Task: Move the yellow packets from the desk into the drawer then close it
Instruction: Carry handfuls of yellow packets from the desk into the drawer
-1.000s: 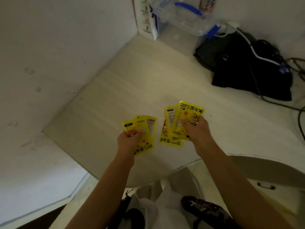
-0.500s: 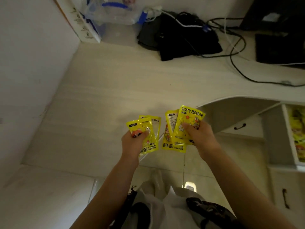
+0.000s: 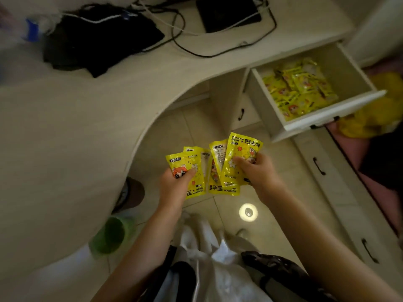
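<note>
My left hand (image 3: 174,186) grips two yellow hand-warmer packets (image 3: 192,171), thumb pressed on the front one. My right hand (image 3: 259,171) holds a small fan of yellow packets (image 3: 237,153), thumb on top. Both hands hover over the floor in front of the curved desk (image 3: 76,127), close together. At the upper right the white drawer (image 3: 331,112) stands pulled out, with several yellow packets (image 3: 298,90) lying inside. The drawer is up and to the right of my right hand.
Black cloth (image 3: 98,40), cables (image 3: 218,53) and a black flat device (image 3: 226,12) lie on the desk's back part. Below the open drawer are shut drawers with black handles (image 3: 318,166). A green cup (image 3: 109,234) sits low left, a yellow cloth (image 3: 375,118) right of the drawer.
My view has swung right, from the desk's left corner to the open drawer. Both hands keep the same hold on their packets and now hang over the floor instead of the desk.
</note>
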`<control>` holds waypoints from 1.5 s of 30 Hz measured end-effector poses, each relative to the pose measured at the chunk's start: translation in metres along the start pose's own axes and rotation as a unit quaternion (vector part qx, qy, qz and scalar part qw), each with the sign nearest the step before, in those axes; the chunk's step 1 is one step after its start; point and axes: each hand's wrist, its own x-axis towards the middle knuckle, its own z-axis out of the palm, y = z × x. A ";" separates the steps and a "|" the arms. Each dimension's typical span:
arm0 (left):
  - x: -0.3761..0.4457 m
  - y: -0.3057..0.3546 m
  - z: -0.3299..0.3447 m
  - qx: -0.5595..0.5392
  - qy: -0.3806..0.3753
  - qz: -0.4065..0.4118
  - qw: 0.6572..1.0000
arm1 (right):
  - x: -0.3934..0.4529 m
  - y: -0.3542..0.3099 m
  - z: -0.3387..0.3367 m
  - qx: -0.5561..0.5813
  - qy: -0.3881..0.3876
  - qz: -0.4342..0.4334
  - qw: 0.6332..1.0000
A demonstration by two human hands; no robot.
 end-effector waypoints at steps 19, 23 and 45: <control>-0.060 0.001 0.259 0.040 -0.147 -0.020 0.988 | 0.008 0.046 -0.263 0.183 0.174 0.088 0.963; -0.040 0.018 0.291 0.050 -0.156 -0.027 0.986 | 0.030 0.030 -0.284 0.196 0.188 0.091 0.958; 0.098 0.121 0.425 0.017 -0.130 -0.080 0.988 | 0.214 -0.114 -0.351 0.069 0.190 0.040 0.979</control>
